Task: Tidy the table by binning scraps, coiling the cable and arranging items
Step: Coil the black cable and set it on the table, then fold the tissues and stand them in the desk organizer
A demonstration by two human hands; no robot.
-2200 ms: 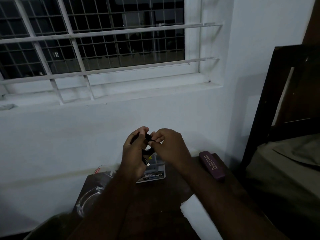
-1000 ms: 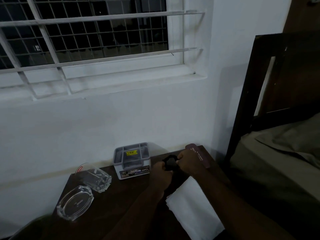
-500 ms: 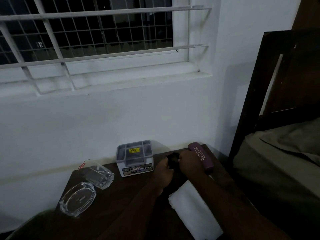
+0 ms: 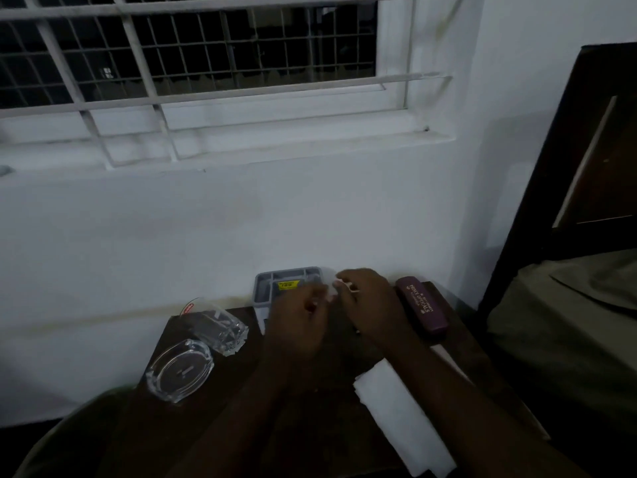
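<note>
Both hands, the left hand (image 4: 300, 317) and right hand (image 4: 368, 303), meet over the table (image 4: 303, 426) pinching a pale blurred scrap (image 4: 331, 288) before the grey organiser (image 4: 265, 288), glasses case (image 4: 422, 308) rightward, folded paper (image 4: 403, 419) nearer, bare wood between; cable unseen.

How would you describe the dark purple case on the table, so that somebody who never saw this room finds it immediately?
Start at the small dark wooden table under the barred window. Go to its far right corner, beside the bed frame, just right of the person's right hand. There lies the spectacle case: long, rounded, dark purple with gold lettering, unlike the grey plastic box and the clear glass pieces further left.
</note>
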